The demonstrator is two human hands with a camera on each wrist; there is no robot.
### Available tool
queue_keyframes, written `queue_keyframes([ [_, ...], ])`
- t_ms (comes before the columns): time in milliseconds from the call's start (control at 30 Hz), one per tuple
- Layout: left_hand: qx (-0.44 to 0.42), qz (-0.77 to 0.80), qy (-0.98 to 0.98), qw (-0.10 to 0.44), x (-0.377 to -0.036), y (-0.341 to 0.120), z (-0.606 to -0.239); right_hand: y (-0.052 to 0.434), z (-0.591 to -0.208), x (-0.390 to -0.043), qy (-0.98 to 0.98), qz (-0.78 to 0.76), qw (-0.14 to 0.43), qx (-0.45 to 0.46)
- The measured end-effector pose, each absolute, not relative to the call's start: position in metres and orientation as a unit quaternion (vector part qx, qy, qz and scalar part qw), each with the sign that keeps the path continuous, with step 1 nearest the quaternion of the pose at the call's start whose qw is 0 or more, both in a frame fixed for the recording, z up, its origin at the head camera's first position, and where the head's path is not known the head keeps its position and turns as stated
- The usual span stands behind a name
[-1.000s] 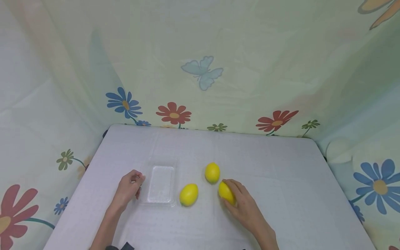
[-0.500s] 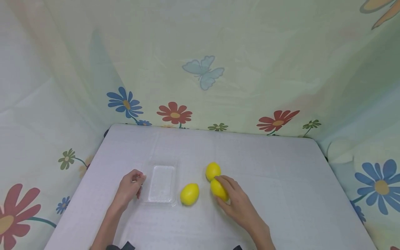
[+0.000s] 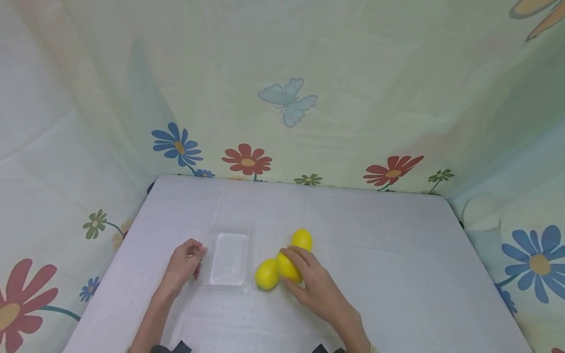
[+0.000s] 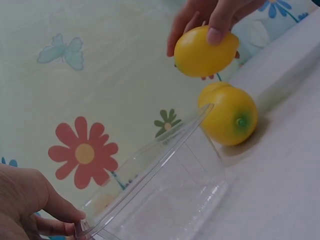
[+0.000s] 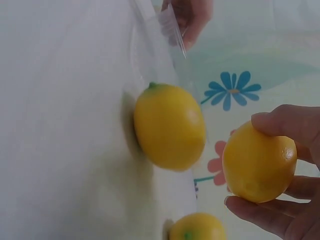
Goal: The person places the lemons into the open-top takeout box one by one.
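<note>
My right hand (image 3: pixel 315 287) grips a yellow lemon (image 5: pixel 260 162) between thumb and fingers, and the wrist views show it raised off the table. Below it, a second lemon (image 3: pixel 267 275) lies beside the container, its green-tinged end showing in the left wrist view. Farther back on the table is a third lemon (image 3: pixel 302 239). With thumb and fingers, my left hand (image 3: pixel 182 264) pinches the left rim of a clear plastic container (image 4: pixel 165 195). Nothing lies inside that container.
A white cloth covers the table (image 3: pixel 388 255). Behind and at both sides hangs a pale curtain (image 3: pixel 344 98) printed with flowers and a butterfly.
My right hand has carried its lemon leftward, past the far lemon, to above the one beside the container. My left hand and the container have stayed in place.
</note>
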State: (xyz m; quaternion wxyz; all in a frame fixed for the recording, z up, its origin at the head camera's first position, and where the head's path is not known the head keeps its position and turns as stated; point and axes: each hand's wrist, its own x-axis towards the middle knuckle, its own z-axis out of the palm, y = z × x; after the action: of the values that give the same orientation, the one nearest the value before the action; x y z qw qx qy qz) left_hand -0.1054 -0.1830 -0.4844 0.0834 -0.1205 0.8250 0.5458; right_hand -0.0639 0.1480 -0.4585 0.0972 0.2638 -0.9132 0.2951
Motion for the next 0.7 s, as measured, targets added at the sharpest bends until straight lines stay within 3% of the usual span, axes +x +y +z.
queue_keyframes([
  [300,-0.119,0.546,0.825,0.083,-0.106,-0.185,-0.486,0.117,-0.458,-0.065,-0.893,0.305,0.096,0.317],
  [700,-0.124,0.553,0.820,0.083,-0.107,-0.186,-0.491,0.086,-0.457,-0.075,-0.891,0.301,0.040,0.336],
])
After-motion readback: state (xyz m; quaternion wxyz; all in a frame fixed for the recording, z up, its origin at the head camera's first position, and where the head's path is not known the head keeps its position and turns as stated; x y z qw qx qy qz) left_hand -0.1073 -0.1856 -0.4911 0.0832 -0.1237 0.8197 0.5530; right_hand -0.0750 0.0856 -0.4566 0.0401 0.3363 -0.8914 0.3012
